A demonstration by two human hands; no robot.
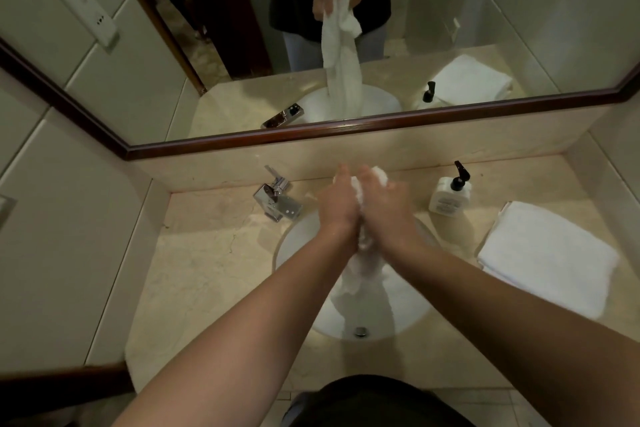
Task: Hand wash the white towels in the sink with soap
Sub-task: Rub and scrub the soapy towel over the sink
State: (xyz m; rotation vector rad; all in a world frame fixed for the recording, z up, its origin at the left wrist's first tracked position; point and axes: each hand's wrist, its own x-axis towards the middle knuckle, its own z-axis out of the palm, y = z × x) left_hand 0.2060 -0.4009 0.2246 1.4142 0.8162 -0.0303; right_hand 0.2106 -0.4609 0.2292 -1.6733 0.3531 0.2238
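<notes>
Two hands are working over one round white sink point(301, 236) set in the beige stone surface point(207, 270). Left hand point(337, 204) and right hand point(384, 208) are pressing side by side, the fingers of both curling round one wet white towel point(360, 267); a bunched end is showing above the knuckles at the far side, and the rest is hanging down between the wrists into the sink. One drain point(360, 332) is showing at the near side of the basin. One chrome faucet point(277, 199) is standing at the far left of the sink. One white soap bottle point(448, 196) with a black pump is standing at the far right. One stack of folded white towels point(543, 256) is lying on the surface at the right, well apart from the sink. One framed mirror point(519, 45) on the far wall is reflecting the hands and the hanging towel.
</notes>
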